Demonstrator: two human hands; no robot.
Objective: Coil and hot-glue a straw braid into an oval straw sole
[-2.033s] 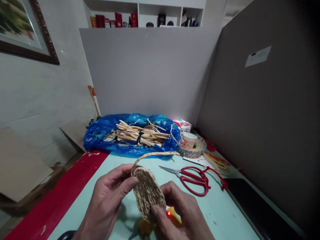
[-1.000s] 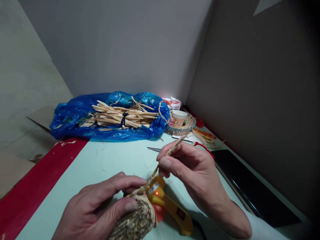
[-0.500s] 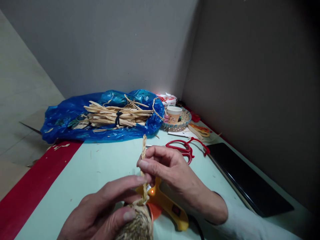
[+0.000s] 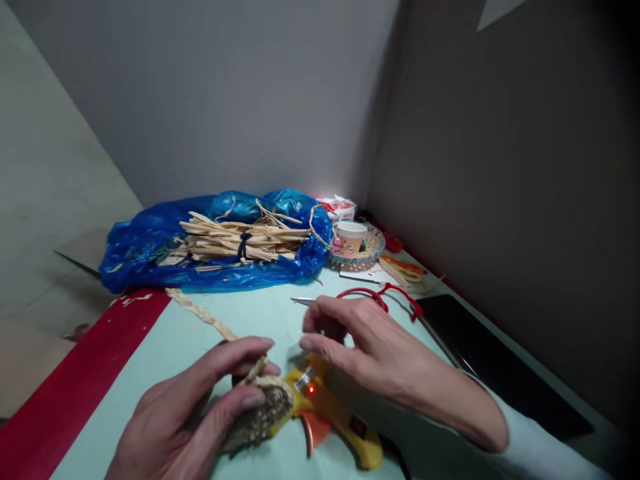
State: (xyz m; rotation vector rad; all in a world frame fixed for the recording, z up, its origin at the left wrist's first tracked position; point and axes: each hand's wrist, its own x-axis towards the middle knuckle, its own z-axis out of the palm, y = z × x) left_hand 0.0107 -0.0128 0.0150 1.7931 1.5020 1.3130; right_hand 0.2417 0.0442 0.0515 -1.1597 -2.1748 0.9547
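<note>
My left hand [image 4: 195, 407] is closed on a small braided straw piece [image 4: 267, 407], rough and brownish with a paler rim. A pale straw braid [image 4: 200, 310] runs out from behind its fingers toward the upper left. My right hand [image 4: 350, 340] hovers just beyond a yellow glue gun [image 4: 345, 420], its thumb and forefinger apart and nothing visible between them. The gun lies on the table with an orange trigger and a lit red lamp. Its front end is partly behind the straw piece.
A blue plastic bag [image 4: 145, 240] lies at the back under a tied bundle of straw strips [image 4: 250, 240]. Red-handled scissors [image 4: 363, 291] rest past my right hand. A paper cup [image 4: 351, 240] stands in a woven basket [image 4: 375, 243]. A black flat device [image 4: 505, 367] lies at right.
My right hand has let go of the braid and drawn back to the right. The braid, upright before, now slants to the left, and the straw piece is turned in my left hand.
</note>
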